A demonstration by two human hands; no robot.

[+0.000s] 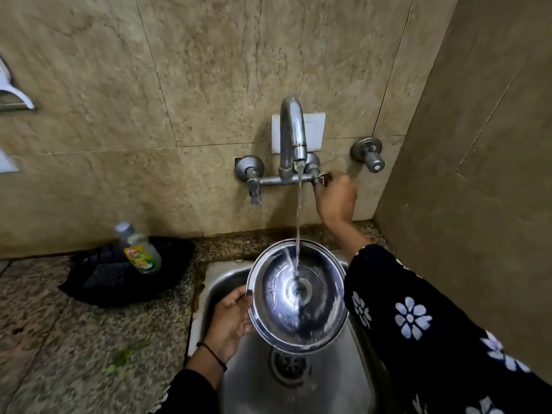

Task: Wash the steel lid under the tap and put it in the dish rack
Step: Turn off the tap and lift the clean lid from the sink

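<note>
Facing up under the stream, steel lid (pixel 298 297) in left hand (pixel 230 321) grip; right hand (pixel 336 201) clenching tap handle (pixel 321 179).

Left hand (pixel 230 321) grips the steel lid (pixel 298 297) by its left rim, over the sink (pixel 298 392). Water from the tap (pixel 294 135) strikes the lid centre. Right hand (pixel 336 198) grasps the right tap handle (pixel 322 178). Detergent bottle (pixel 139 249) stands on the table (pixel 59 339).
</note>
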